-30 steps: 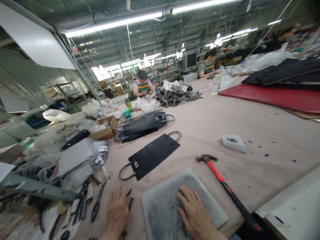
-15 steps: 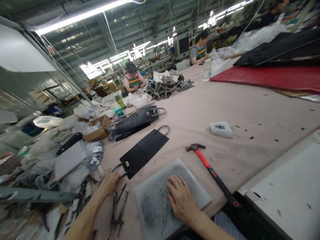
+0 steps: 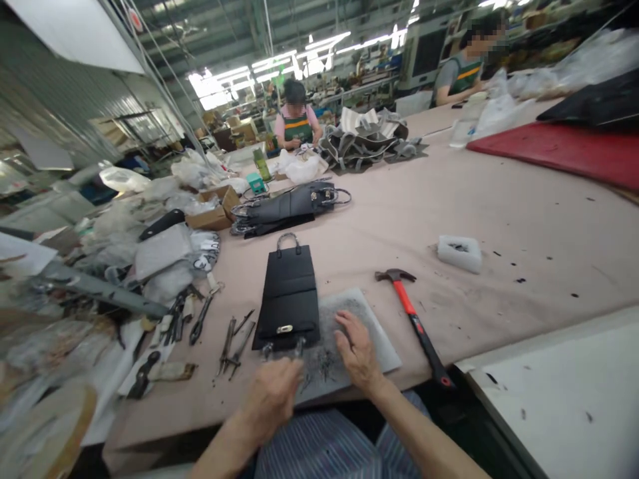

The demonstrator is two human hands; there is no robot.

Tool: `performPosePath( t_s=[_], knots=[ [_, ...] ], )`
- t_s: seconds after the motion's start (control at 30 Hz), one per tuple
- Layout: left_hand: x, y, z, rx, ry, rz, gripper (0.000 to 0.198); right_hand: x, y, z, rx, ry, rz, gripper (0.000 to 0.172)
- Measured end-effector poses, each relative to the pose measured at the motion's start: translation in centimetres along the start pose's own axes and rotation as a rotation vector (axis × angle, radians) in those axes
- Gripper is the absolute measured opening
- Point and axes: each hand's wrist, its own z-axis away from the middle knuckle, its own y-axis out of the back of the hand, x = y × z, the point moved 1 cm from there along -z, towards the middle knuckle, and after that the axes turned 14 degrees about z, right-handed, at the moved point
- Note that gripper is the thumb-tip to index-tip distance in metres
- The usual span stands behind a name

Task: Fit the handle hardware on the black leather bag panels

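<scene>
A flat black bag panel (image 3: 290, 283) with a handle at each end and a metal clasp (image 3: 284, 328) lies in front of me. Its near corner overlaps the left part of a pale, scuffed board (image 3: 382, 342). My left hand (image 3: 277, 386) is closed round the near handle, which is wrapped in clear film. Over the board, just right of the bag, my right hand (image 3: 357, 349) has its fingers apart and holds nothing. A claw hammer (image 3: 412, 313) with a red and black handle rests to the right of the board.
Metal punches (image 3: 234, 342) and other hand tools (image 3: 200, 316) lie left of the bag. Behind it is a stack of black bag pieces (image 3: 289, 203). A small white block (image 3: 459, 253) sits on the right. Plastic bags pile up at far left. Two people work farther back.
My left hand has drawn the bag panel towards me, turning it upright in view and bringing its near end onto the board. My right hand stays over the board, fingers now slightly raised.
</scene>
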Motion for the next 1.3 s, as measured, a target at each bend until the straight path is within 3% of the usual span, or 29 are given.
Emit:
performPosePath(
  t_s=[0.07,0.13,0.23,0.37,0.47,0.97,1.07,1.17,1.23,1.3],
  knots=[
    [3.7,-4.4,-0.7,-0.026,0.066,0.018,0.016,0.5,0.2,0.0,0.006,0.013,-0.056,0.032],
    [5.9,-7.4,-1.2,-0.057,0.091,0.040,0.017,0.6,0.5,-0.1,-0.038,0.049,-0.045,0.031],
    [6.4,-8.8,-1.2,-0.111,0.050,0.075,0.018,0.0,0.8,-0.2,-0.149,0.107,0.037,0.031],
    [4.2,-7.6,0.0,-0.122,0.011,0.132,0.019,-0.8,1.0,-0.5,-0.279,0.178,0.162,0.034],
    [3.2,-7.1,0.5,-0.100,0.019,0.159,0.018,-1.3,0.7,-0.8,-0.289,0.191,0.232,0.034],
    [4.4,-8.4,-0.6,-0.168,0.113,0.239,0.014,-0.5,-0.9,-0.6,-0.231,0.268,0.340,0.041],
    [4.6,-7.7,0.2,-0.089,0.067,0.280,0.015,-0.3,-1.1,-0.5,-0.224,0.268,0.354,0.041],
    [2.8,-5.6,1.5,0.101,0.108,0.368,0.019,-0.3,-1.2,-0.3,-0.225,0.262,0.365,0.041],
    [-0.5,-3.6,2.7,0.292,0.317,0.334,0.023,-0.3,-1.3,-0.3,-0.230,0.261,0.372,0.041],
    [-5.2,-1.2,4.1,0.432,0.636,0.188,0.023,-0.3,-1.2,-0.4,-0.233,0.260,0.373,0.041]
  ],
)
